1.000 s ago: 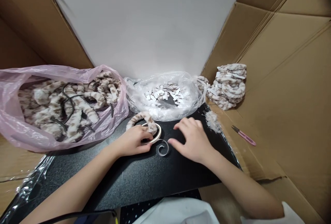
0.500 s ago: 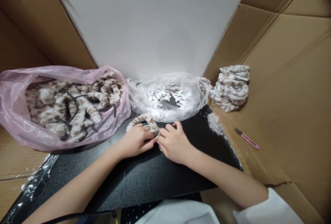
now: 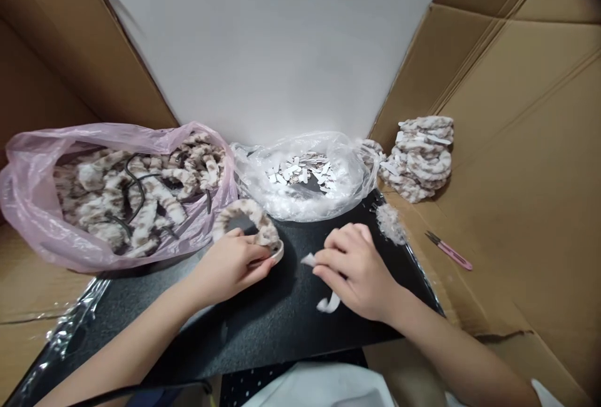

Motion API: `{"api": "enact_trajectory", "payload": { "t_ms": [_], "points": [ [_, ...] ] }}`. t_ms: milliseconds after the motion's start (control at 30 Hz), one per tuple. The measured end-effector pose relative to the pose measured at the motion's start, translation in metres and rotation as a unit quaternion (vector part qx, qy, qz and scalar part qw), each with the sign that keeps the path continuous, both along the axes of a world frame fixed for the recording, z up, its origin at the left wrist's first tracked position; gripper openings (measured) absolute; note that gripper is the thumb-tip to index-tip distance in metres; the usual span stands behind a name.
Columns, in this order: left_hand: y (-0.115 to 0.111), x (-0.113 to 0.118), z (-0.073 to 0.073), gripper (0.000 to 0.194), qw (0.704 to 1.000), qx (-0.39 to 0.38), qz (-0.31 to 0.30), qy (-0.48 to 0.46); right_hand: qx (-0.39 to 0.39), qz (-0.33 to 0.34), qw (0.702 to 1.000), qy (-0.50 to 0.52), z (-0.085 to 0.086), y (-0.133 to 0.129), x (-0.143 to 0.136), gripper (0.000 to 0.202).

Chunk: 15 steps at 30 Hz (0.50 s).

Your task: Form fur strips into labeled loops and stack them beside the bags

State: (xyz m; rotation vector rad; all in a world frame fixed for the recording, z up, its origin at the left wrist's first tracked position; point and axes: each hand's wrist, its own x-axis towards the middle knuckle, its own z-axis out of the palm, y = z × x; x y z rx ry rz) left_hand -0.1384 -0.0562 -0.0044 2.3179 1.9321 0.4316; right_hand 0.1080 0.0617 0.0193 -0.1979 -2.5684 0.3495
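My left hand (image 3: 235,266) is closed on a fuzzy cream-and-brown ring (image 3: 248,211), holding it at its lower right part. A pale narrow band (image 3: 278,253) sticks out past my left fingertips. To the right, my right hand (image 3: 357,269) pinches a thin white strip (image 3: 308,260), whose short end points left. Below that hand, a curled white piece (image 3: 328,303) shows; whether it belongs to the same strip is hidden by the fingers. Both hands are over the black tabletop (image 3: 263,332), apart from each other.
A pink plastic bag (image 3: 28,206) full of fuzzy pieces and dark cords lies left. At the back, a clear bag (image 3: 347,200) holds white tags (image 3: 295,172). On the right are stacked fuzzy rings (image 3: 422,163), a clump of clear scraps (image 3: 390,224) and pink snips (image 3: 454,255).
My hands have moved apart, the right one to the right with a white strip and the left one slightly left with the ring. More of the ring's opening shows.
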Motion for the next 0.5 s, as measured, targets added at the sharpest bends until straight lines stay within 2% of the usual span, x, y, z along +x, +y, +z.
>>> {"api": "enact_trajectory", "payload": {
  "t_ms": [33, 100, 200, 333, 433, 500],
  "points": [
    [0.001, 0.004, -0.01, 0.034, 0.999, 0.011, 0.019, 0.024, -0.029, -0.01, 0.999, 0.026, 0.004, 0.007, 0.004, 0.01],
    [0.005, 0.006, -0.028, 0.033, 0.997, 0.031, 0.048, 0.06, -0.06, -0.028, 0.993, 0.097, 0.008, 0.022, 0.011, 0.021],
    [0.009, 0.0, -0.043, 0.033, 0.992, 0.029, 0.073, 0.099, -0.091, -0.081, 0.97, 0.212, 0.002, 0.041, 0.019, 0.04],
    [0.01, -0.003, -0.044, 0.036, 0.986, -0.014, 0.119, 0.116, -0.113, -0.128, 0.948, 0.268, -0.009, 0.06, 0.022, 0.042],
    [0.009, 0.002, -0.043, 0.035, 0.985, -0.043, 0.15, 0.074, -0.123, -0.09, 0.942, 0.299, -0.014, 0.068, 0.019, 0.038],
    [0.009, 0.004, -0.041, 0.037, 0.984, -0.056, 0.165, 0.022, -0.168, -0.04, 0.929, 0.328, -0.016, 0.071, 0.013, 0.034]
  ]
}}
